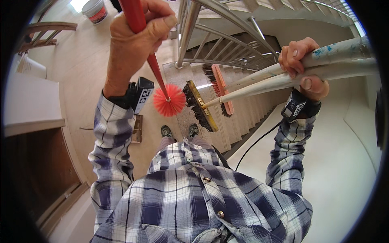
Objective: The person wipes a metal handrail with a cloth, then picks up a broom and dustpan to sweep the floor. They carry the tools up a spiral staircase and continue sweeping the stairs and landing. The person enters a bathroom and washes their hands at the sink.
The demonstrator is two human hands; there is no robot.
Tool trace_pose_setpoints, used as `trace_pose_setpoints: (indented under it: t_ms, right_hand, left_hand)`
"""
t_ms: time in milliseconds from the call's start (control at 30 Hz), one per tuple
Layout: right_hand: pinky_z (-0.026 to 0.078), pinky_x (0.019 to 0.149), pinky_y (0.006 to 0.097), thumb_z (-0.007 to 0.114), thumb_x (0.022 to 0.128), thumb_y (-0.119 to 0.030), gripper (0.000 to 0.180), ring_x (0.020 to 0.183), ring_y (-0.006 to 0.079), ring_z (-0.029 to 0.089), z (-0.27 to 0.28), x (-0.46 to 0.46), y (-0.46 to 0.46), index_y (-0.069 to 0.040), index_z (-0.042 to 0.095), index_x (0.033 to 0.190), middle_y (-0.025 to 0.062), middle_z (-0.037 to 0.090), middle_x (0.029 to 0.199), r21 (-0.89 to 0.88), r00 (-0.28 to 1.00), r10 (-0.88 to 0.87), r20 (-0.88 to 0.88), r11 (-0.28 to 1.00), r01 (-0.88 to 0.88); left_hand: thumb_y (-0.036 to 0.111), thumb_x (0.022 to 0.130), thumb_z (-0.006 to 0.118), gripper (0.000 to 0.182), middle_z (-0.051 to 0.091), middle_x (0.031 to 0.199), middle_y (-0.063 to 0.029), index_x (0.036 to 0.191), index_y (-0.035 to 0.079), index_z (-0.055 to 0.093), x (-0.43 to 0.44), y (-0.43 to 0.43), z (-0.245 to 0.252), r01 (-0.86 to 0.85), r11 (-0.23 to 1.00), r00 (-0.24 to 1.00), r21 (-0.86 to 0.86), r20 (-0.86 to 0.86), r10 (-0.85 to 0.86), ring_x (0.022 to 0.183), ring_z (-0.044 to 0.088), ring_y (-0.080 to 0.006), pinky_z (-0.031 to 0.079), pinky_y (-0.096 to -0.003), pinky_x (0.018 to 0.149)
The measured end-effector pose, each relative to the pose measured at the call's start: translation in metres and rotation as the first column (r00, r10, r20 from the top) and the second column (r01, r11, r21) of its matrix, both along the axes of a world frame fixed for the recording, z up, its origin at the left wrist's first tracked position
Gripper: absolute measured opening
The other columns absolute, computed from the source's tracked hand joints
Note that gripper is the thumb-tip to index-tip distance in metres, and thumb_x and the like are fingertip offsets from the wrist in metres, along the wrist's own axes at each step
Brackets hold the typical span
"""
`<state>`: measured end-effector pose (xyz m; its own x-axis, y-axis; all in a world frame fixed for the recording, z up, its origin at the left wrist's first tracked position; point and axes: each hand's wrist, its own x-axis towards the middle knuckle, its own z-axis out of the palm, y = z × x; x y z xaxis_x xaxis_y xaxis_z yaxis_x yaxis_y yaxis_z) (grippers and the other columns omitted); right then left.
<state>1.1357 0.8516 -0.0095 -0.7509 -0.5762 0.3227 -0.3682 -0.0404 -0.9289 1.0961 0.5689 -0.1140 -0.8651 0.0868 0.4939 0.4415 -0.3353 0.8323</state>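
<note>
My left hand [142, 33] is closed around the red handle [157, 71] of a brush with round red bristles [169, 100], whose head points down over the floor before my feet. At the upper right, my right hand [304, 65] grips two pale poles together. One pole leads to a push broom with a yellowish block and dark bristles [202, 106]. The other runs to a broom with a pink block [222, 89] and dark and reddish bristles. The two broom heads hang side by side, near the top of the stairs, to the right of the red brush.
Steps [243, 112] descend on the right beside a pale wall [334, 145]. A metal stair railing [188, 36] rises ahead. A bucket [94, 12] stands at the upper left. A brown object [137, 129] lies by my left forearm, and a doorway frame [65, 145] is at left.
</note>
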Motion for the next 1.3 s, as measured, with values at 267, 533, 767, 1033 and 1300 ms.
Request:
trace_pose_setpoints:
  t_ms: [267,533,767,1033,1300]
  right_hand:
    - [0.028,0.05,0.0236,0.069,0.064,-0.029,0.044,0.053,0.0092,0.036,-0.035,-0.016,-0.04,-0.004,0.045,0.091,-0.0018,0.04,0.062,0.032,0.979,0.158,0.128,0.986,-0.164]
    - [0.038,0.061,0.0221,0.069,0.054,-0.024,0.037,0.062,0.0111,0.046,-0.032,-0.025,-0.066,-0.001,0.053,0.079,0.0019,0.05,0.065,-0.106,0.959,0.196,0.203,0.978,-0.177]
    - [0.044,0.073,0.0285,0.068,0.054,-0.014,0.041,0.068,0.0163,0.054,-0.032,-0.036,-0.08,0.002,0.057,0.091,0.0042,0.054,0.07,-0.09,0.98,0.172,0.097,0.983,-0.163]
    - [0.044,0.07,0.0268,0.065,0.059,-0.01,0.036,0.075,0.0153,0.056,0.001,0.011,-0.041,0.002,0.057,0.092,0.0068,0.059,0.084,0.001,0.998,-0.056,0.023,0.998,0.056]
    - [0.043,0.077,0.0285,0.061,0.065,-0.009,0.039,0.08,0.0152,0.054,-0.028,-0.005,-0.059,0.002,0.055,0.102,0.0069,0.056,0.089,0.06,0.968,-0.249,0.034,0.967,0.246]
  left_hand:
    - [0.012,0.082,0.059,0.01,0.052,0.066,0.0034,0.089,0.004,0.059,-0.015,0.012,0.004,-0.059,0.985,0.992,-0.165,-0.12,0.039,0.06,0.045,-0.0017,0.034,-0.0156,0.05]
    - [0.019,0.083,0.06,0.021,0.059,0.076,0.0003,0.093,0.001,0.061,-0.002,0.046,0.024,0.294,0.95,0.953,-0.105,-0.049,-0.3,0.07,0.053,-0.0057,0.044,-0.0197,0.063]
    - [0.013,0.069,0.072,0.064,0.053,0.1,-0.0043,0.123,0.009,0.037,0.015,0.042,0.008,0.454,0.886,0.888,-0.096,0.122,-0.443,0.093,0.051,-0.0148,0.042,-0.0305,0.082]
    - [0.013,0.073,0.069,0.036,0.057,0.087,-0.0039,0.102,0.002,0.052,0.059,0.096,0.03,0.185,0.96,0.983,-0.212,0.036,-0.182,0.081,0.054,-0.0121,0.046,-0.0273,0.073]
    - [0.013,0.08,0.06,0.026,0.06,0.081,-0.0033,0.102,0.001,0.055,0.014,0.061,-0.01,-0.072,0.984,0.996,-0.165,0.048,0.081,0.079,0.057,-0.0112,0.047,-0.0253,0.071]
